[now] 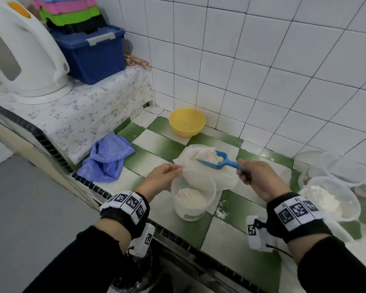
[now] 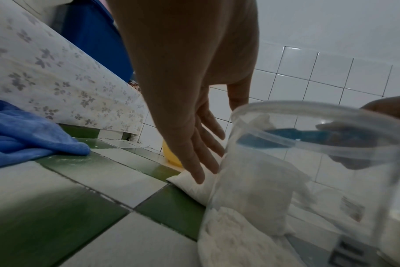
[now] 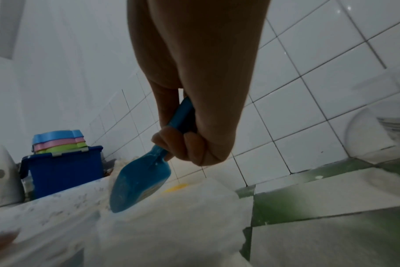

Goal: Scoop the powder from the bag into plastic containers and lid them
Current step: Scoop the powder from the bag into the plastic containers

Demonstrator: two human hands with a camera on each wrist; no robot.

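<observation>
Blue scoop (image 1: 219, 160), yellow bowl (image 1: 187, 122), green-white checkered counter (image 1: 237, 208).

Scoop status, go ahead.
Right hand grips scoop, loaded, over bag. Left hand at bag edge by tub, part filled. Nothing blocking.
</observation>
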